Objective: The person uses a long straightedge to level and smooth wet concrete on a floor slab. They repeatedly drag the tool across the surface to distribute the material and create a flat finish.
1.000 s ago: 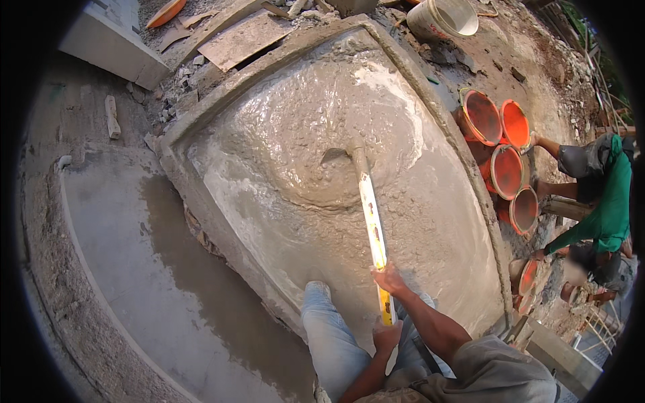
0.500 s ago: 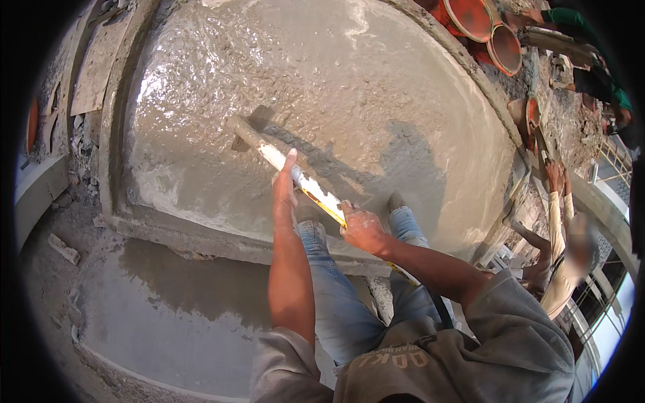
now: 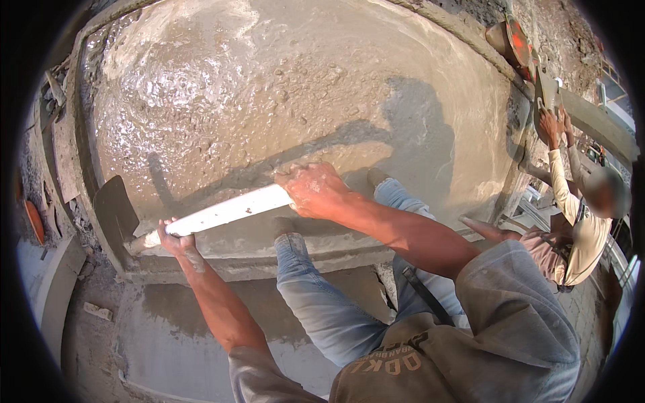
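A hoe with a white, cement-smeared handle [image 3: 228, 209] and a flat grey blade [image 3: 114, 207] lies across both my hands, held above the wet concrete [image 3: 282, 87]. My left hand [image 3: 177, 236] is wrapped round the handle close to the blade. Farther right, my right hand [image 3: 312, 190] grips the other end from above, knuckles up. The blade stands raised beside the left edge of the concrete bed, its broad face showing. A hoe-shaped shadow falls over the wet surface.
A rough raised rim [image 3: 195, 270] borders the concrete on my side, with my legs [image 3: 312, 289] at it. On the right, a co-worker in a cream shirt [image 3: 591, 245] holds a flat-bladed tool [image 3: 543, 107]. A red-stained bucket [image 3: 516, 47] lies at the far right edge.
The hoe has swung left and nearer, its blade now raised out of the concrete. My left hand has moved left toward the blade; my right hand has shifted up and left.
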`<act>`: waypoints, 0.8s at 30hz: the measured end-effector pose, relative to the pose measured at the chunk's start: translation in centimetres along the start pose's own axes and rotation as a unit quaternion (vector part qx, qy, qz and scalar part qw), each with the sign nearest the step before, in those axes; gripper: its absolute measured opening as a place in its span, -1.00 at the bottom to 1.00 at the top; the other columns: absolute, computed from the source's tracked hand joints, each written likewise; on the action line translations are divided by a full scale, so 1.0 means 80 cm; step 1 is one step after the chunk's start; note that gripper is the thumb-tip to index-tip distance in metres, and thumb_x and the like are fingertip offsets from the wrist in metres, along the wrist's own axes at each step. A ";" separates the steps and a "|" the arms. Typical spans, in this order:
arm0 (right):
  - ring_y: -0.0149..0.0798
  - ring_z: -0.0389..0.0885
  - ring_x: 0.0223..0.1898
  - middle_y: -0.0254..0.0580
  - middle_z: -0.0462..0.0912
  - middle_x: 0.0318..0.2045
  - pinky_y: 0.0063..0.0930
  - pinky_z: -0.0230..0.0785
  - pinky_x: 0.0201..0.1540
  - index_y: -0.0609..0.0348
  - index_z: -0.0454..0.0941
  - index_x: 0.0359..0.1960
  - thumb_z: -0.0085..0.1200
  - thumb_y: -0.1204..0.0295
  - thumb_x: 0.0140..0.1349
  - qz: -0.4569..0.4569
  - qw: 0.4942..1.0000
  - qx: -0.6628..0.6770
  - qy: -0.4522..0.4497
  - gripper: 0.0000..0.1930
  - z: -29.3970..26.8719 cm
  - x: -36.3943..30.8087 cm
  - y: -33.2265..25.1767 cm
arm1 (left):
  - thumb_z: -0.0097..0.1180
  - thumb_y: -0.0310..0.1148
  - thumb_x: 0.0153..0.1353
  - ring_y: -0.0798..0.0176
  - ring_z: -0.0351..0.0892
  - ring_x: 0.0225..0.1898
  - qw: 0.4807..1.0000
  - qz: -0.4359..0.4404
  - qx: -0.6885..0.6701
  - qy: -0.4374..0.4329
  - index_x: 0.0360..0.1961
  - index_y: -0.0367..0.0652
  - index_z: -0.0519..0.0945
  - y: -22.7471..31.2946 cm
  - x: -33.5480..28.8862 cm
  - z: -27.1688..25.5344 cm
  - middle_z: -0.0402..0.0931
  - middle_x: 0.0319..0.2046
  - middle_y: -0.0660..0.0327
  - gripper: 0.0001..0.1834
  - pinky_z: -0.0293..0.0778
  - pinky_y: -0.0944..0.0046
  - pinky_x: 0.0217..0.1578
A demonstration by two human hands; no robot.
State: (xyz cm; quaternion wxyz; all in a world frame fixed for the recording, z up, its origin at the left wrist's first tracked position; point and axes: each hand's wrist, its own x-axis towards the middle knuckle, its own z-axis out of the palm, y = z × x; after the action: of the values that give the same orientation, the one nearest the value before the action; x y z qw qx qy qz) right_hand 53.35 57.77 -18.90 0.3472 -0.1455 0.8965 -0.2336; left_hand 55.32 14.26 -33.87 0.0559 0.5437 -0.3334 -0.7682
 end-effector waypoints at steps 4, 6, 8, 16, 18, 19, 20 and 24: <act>0.05 0.62 -0.22 -0.06 0.62 -0.27 -0.04 0.45 -0.10 0.14 0.56 -0.12 0.33 0.11 -0.03 -0.068 0.894 0.429 0.109 -0.51 -0.065 0.004 0.027 | 0.05 -0.41 0.20 0.23 0.48 -0.48 0.979 -0.149 -0.059 -0.128 -0.56 -0.07 0.37 -0.044 0.051 0.047 0.40 -0.60 0.25 -0.80 0.53 0.24 -0.38; 0.04 0.62 -0.15 -0.05 0.60 -0.32 -0.06 0.35 0.11 0.20 0.58 -0.16 0.27 0.09 -0.03 -0.146 0.765 0.541 0.318 -0.51 -0.053 -0.001 0.055 | 0.02 -0.39 0.14 0.24 0.49 -0.45 0.982 -0.129 -0.004 -0.135 -0.58 -0.07 0.37 -0.125 0.051 0.082 0.40 -0.59 0.25 -0.83 0.53 0.22 -0.37; -0.01 0.60 -0.22 -0.02 0.59 -0.41 -0.08 0.32 0.12 0.29 0.55 -0.33 0.08 0.18 0.08 -0.112 0.600 0.708 0.357 -0.64 -0.070 -0.020 0.107 | 0.01 -0.35 0.12 0.24 0.49 -0.46 0.988 -0.116 0.021 -0.099 -0.59 -0.07 0.35 -0.218 0.013 0.141 0.40 -0.59 0.25 -0.82 0.53 0.23 -0.41; -0.11 0.45 -0.35 -0.13 0.51 -0.57 -0.09 0.25 0.05 0.14 0.48 -0.52 -0.45 0.12 0.39 0.032 0.387 0.815 0.430 -0.50 -0.064 -0.312 0.286 | -0.17 -0.07 0.37 0.27 0.37 -0.58 0.971 -0.202 0.103 0.081 -0.43 -0.02 0.31 -0.489 -0.274 0.239 0.31 -0.61 0.30 -0.69 0.46 0.25 -0.57; -0.17 0.44 -0.34 -0.22 0.49 -0.58 -0.10 0.22 0.10 0.06 0.45 -0.55 -0.45 0.14 0.44 0.072 0.383 0.803 0.450 -0.51 -0.088 -0.391 0.308 | -0.06 -0.16 0.26 0.29 0.38 -0.58 0.953 -0.265 0.110 0.101 -0.39 0.00 0.34 -0.545 -0.355 0.258 0.34 -0.60 0.29 -0.81 0.49 0.28 -0.54; -0.20 0.43 -0.34 -0.25 0.48 -0.58 -0.10 0.21 0.12 0.04 0.43 -0.57 -0.44 0.15 0.45 0.079 0.380 0.798 0.461 -0.51 -0.104 -0.426 0.318 | -0.04 -0.16 0.24 0.31 0.38 -0.59 0.938 -0.324 0.080 0.093 -0.38 0.01 0.34 -0.571 -0.379 0.253 0.33 -0.61 0.31 -0.82 0.49 0.27 -0.53; -0.22 0.42 -0.36 -0.27 0.46 -0.60 -0.11 0.19 0.13 0.03 0.42 -0.56 -0.43 0.15 0.47 0.092 0.399 0.779 0.475 -0.52 -0.116 -0.465 0.326 | -0.01 -0.21 0.19 0.34 0.37 -0.61 0.932 -0.338 0.093 0.089 -0.38 0.01 0.34 -0.595 -0.429 0.278 0.32 -0.63 0.33 -0.85 0.49 0.26 -0.52; -0.28 0.37 -0.35 -0.32 0.37 -0.63 -0.11 0.13 0.16 0.02 0.37 -0.47 -0.32 0.12 0.45 0.122 0.438 0.716 0.530 -0.62 -0.159 -0.587 0.309 | 0.17 -0.29 0.07 0.31 0.39 -0.60 0.870 -0.477 0.092 0.082 -0.47 0.01 0.36 -0.674 -0.544 0.295 0.33 -0.62 0.34 -0.80 0.49 0.25 -0.45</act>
State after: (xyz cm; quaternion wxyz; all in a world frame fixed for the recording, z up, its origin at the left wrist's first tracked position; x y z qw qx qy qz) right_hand 75.76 102.63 2.54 -0.1897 0.4181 0.4275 -0.7787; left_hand 67.17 86.00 -25.67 -0.3402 0.7000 -0.0970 -0.6204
